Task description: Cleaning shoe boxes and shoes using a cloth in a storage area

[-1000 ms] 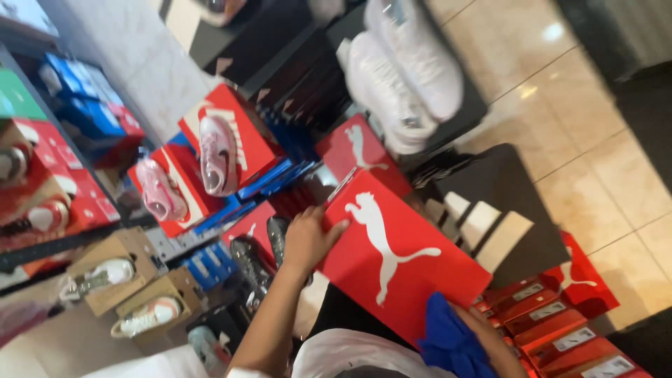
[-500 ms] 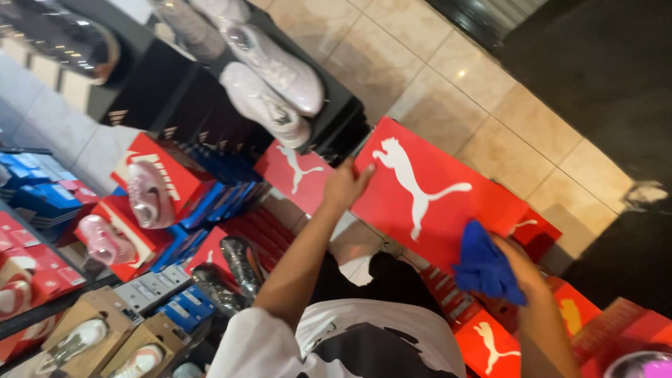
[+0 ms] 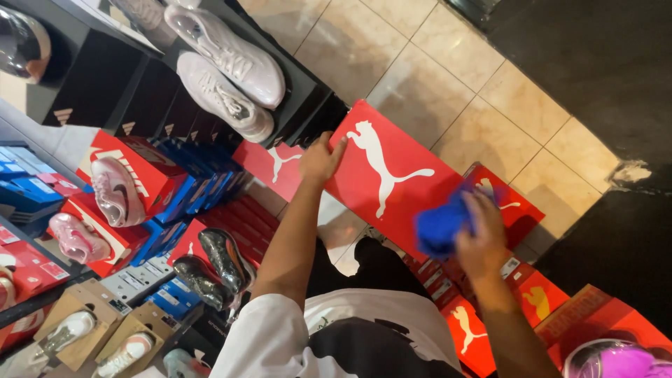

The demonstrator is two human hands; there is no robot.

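Wiping that big red shoebox [image 3: 392, 175] looks like the job here: it sits tilted on top of the stack of red boxes [image 3: 490, 308] above the tiled floor [image 3: 448, 77], with the left hand [image 3: 320, 157] flat on its upper-left edge, fingers spread and gripping nothing. Right hand [image 3: 481, 241] has its fingers bunched around a blue cloth [image 3: 437, 225] pressed on the lid's lower corner. I'd say brace the box firmly and sweep toward the pale sneakers [image 3: 224, 70] on the black shelf beyond it.
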